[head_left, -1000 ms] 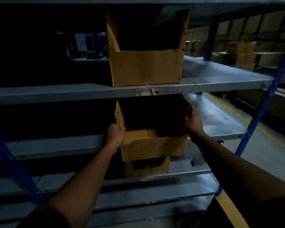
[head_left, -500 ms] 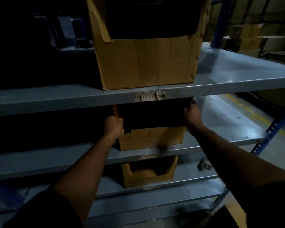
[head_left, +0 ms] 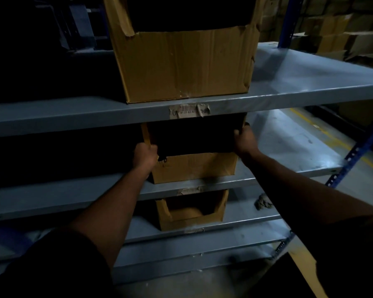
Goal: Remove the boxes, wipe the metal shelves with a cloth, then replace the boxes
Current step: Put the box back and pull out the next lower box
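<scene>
Three shelves stack one above another, each bearing one box near its front edge, the boxes roughly in line. The top box (head_left: 185, 63) sits on the upper shelf (head_left: 310, 82); below it the middle box (head_left: 194, 166) rests on the middle shelf (head_left: 289, 151) — the left hand (head_left: 144, 157) on its left wall, the right hand (head_left: 243, 140) on its right. The bottom box (head_left: 192, 211) sits on the lower shelf (head_left: 246, 211), with a cloth (head_left: 263, 203) lying to its right — apart from it.
</scene>
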The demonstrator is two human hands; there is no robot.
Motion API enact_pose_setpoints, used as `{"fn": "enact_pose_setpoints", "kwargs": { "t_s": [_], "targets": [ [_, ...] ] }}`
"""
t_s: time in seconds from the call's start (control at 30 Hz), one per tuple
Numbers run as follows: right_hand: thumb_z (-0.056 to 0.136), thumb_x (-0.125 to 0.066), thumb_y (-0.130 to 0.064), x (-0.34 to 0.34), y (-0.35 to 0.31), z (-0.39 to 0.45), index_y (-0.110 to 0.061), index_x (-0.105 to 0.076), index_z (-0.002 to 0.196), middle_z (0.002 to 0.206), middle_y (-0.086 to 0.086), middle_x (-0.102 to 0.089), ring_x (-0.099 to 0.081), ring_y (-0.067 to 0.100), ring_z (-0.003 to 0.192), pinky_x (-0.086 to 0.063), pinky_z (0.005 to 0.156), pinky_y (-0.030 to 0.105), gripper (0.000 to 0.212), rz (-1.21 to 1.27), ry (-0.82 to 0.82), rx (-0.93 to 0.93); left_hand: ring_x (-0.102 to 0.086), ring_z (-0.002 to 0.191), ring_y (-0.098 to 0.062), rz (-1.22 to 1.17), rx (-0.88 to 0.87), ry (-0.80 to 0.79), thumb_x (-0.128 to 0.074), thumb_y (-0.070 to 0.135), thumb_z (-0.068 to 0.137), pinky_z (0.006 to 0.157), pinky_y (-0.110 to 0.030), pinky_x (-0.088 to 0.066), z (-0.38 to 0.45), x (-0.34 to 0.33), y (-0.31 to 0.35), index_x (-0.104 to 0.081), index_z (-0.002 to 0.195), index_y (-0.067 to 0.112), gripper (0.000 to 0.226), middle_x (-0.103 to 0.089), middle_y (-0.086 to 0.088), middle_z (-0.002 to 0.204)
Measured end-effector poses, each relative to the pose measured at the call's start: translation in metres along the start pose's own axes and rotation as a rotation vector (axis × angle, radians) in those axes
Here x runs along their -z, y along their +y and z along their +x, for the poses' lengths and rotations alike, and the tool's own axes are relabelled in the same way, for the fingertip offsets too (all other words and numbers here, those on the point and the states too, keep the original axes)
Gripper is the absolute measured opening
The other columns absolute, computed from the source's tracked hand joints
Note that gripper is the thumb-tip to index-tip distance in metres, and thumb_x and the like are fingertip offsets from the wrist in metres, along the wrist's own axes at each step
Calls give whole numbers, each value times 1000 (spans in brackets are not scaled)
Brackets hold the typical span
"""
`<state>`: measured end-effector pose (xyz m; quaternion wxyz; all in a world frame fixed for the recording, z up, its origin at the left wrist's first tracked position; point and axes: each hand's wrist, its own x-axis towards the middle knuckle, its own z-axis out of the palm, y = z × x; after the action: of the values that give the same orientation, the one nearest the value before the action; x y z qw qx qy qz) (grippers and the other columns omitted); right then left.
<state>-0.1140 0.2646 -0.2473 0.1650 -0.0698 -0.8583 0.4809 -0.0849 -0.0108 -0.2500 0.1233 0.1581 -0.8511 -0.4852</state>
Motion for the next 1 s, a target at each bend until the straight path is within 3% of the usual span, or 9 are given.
{"fn": "enact_pose_setpoints", "kwargs": {
  "t_s": [0.07, 0.17, 0.27, 0.4, 0.63, 0.73, 0.83, 0.9, 1.0],
  "targets": [
    [104, -39, -33, -3, 6, -17, -1, -47, 121, 107, 16, -57, -57, 31, 98, -44, 80, 40, 37, 7, -31, -13, -59, 85, -29, 64, 2, 8, -52, 35, 99, 73, -36, -45, -7, -7, -16, -63, 91, -1, 38, -60, -14, 88],
    [103, -34, -46, -14, 34, -53, -5, -55, 99, 96, 15, -59, -57, 31, 91, -43, 79, 39, 46, -75, 62, 31, -61, 103, -33, 75, -97, 218, -51, 45, 97, 88, -42, -49, -37, -26, -63, -61, 115, -1, 51, -65, -17, 112],
    [102, -42, -37, -26, 79, -95, -6, -56, 99, 99, 16, -56, -53, 32, 96, -39, 85, 38, 34, -118, 190, 52, -59, 100, -32, 36, -187, 370, -53, 36, 97, 86, -38, -46, -78, -44, -115, -62, 106, 3, 35, -63, -15, 109],
    [100, -49, -23, -46, 127, -132, -4, -55, 93, 95, 17, -56, -51, 34, 94, -36, 80, 39, 21, -262, 160, -12, -61, 85, -32, 170, -84, 198, -47, 40, 97, 73, -39, -49, -113, -58, -173, -60, 90, 12, 32, -65, -11, 90],
    [93, -58, -26, -87, 147, -116, 5, -56, 116, 114, 26, -57, -54, 42, 109, -46, 93, 47, 38, -368, -198, -263, -59, 114, -37, 183, 333, -145, -65, 35, 89, 94, -40, -47, -73, -72, -190, -53, 130, 3, 54, -62, -21, 125],
    [86, -62, -26, -103, 151, -98, -8, -61, 117, 115, 18, -64, -62, 37, 107, -53, 91, 49, 37, -218, -250, -325, -57, 116, -38, 129, 382, -175, -69, 38, 86, 97, -44, -47, -49, -81, -189, -51, 131, 4, 59, -59, -20, 129],
    [88, -67, -18, -111, 141, -90, -13, -64, 116, 112, 7, -68, -65, 24, 104, -54, 86, 35, 29, 31, -177, -441, -57, 117, -38, 172, 427, -177, -65, 45, 88, 97, -42, -47, -32, -90, -183, -58, 125, 3, 57, -60, -19, 128],
    [92, -60, -14, -116, 143, -88, -7, -63, 119, 117, 11, -66, -63, 27, 108, -49, 86, 31, 28, 7, -131, -438, -57, 115, -39, 214, 436, -153, -62, 43, 90, 94, -40, -47, -26, -95, -180, -64, 119, 0, 51, -62, -20, 124],
    [97, -52, -20, -117, 150, -86, -2, -61, 122, 125, 20, -61, -59, 37, 113, -49, 94, 42, 32, -137, -101, -429, -59, 111, -41, 314, 404, -101, -60, 34, 92, 92, -43, -48, -27, -98, -179, -67, 112, -2, 42, -65, -23, 118]
  ]
}}
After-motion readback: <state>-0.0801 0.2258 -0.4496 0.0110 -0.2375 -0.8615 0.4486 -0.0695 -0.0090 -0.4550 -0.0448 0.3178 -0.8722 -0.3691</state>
